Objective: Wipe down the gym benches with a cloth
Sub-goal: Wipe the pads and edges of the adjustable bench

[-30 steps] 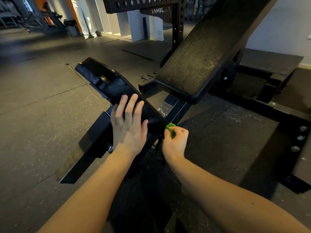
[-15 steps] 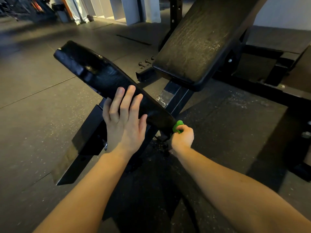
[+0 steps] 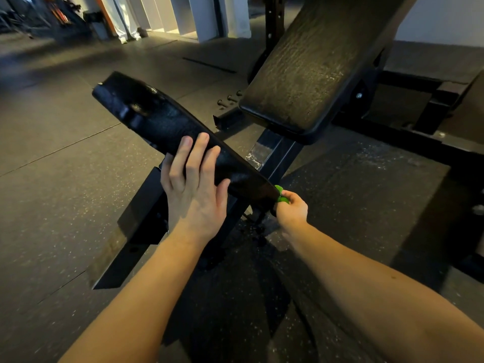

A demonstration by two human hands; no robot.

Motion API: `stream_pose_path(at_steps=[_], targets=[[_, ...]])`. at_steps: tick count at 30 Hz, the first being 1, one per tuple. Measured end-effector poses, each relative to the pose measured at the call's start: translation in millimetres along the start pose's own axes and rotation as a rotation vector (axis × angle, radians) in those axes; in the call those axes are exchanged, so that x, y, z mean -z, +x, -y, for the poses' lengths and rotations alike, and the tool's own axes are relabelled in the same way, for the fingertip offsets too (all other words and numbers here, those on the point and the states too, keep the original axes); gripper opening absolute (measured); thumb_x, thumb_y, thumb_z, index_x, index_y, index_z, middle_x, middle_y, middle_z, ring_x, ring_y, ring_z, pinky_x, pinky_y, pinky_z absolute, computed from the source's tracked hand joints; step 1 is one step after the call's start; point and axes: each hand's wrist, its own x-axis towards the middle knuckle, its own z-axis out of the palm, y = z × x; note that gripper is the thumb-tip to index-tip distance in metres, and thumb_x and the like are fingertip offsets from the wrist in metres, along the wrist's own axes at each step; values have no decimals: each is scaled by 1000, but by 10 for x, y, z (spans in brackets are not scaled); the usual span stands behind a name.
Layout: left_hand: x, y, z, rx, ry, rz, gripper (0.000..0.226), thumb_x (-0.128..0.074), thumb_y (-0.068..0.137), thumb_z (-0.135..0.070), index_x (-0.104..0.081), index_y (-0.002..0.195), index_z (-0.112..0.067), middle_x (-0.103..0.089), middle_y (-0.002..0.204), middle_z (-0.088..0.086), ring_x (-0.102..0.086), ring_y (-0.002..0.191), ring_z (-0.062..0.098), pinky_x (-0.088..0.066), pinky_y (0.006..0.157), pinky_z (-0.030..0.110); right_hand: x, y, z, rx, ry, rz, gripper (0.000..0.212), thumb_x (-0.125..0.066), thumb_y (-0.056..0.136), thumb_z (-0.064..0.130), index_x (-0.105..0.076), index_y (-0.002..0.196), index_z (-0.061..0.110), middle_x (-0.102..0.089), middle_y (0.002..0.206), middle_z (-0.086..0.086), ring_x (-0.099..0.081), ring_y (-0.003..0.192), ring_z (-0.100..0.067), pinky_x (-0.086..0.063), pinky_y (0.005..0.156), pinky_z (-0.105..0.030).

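Left hand (image 3: 195,195) lies flat on the black seat pad (image 3: 157,119), fingers straight, holding nothing. Right hand (image 3: 292,209) pinches a scrunched green cloth (image 3: 280,193) right at the pad's lower corner. Further back, the tilted backrest (image 3: 309,72) rises over the rubber floor (image 3: 65,179).

No words, brand names or numbers can be read anywhere. The only thing that looks like a label is a pale, shiny sticker (image 3: 259,154) on the black frame post (image 3: 284,158) just below the lower end of the back pad (image 3: 309,66). It carries a few faint marks, too small and blurred to make out.
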Motion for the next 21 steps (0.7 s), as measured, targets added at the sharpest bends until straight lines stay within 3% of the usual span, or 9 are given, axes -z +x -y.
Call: stream_pose_path(at_steps=[3, 9, 14, 17, 21], targets=[[44, 8, 14, 4, -9, 22, 67, -70, 92, -30, -43, 150, -10, -27, 163, 9, -15, 154, 28, -22, 119, 60, 31, -103, 42, -28, -52, -18, 43, -61, 89, -5, -66, 121, 23, -62, 119, -5, -62, 107, -24, -58, 95, -43], [123, 39, -27, 15, 0, 46, 66, -69, 93, -30, -43, 150, -11, -26, 164, 6, -14, 155, 27, -15, 124, 55, 44, -402, 158, -47, -61, -53, 31, -66, 90, 4, -70, 116, 22, -65, 112, -5, -62, 100, -22, -58, 94, -39], [147, 55, -67, 19, 17, 32, 59, -68, 94, -27, -47, 147, -13, -30, 163, 6, -18, 153, 27, -15, 121, 52, -28, -742, 430, 19, -13, 9, 28, -66, 89, 1, -68, 110, 19, -64, 102, -4, -65, 88, -18, -60, 75, -29], [163, 107, -18, 21, -2, -39, 48, -68, 94, -20, -54, 140, -16, -34, 159, 6, -24, 149, 27, -22, 118, 55, -71, -942, 578, 61, 53, 57, 32, -68, 86, -6, -68, 107, 18, -67, 104, -7, -70, 89, -22, -64, 75, -35], [237, 234, 87, 102, -46, -154, 54, -70, 89, -22, -51, 140, -15, -26, 157, 8, -25, 145, 30, -27, 115, 54, -52, -1191, 746, 165, 82, 163, 34, -70, 85, -5, -69, 105, 22, -69, 108, -7, -72, 94, -20, -64, 79, -38]])
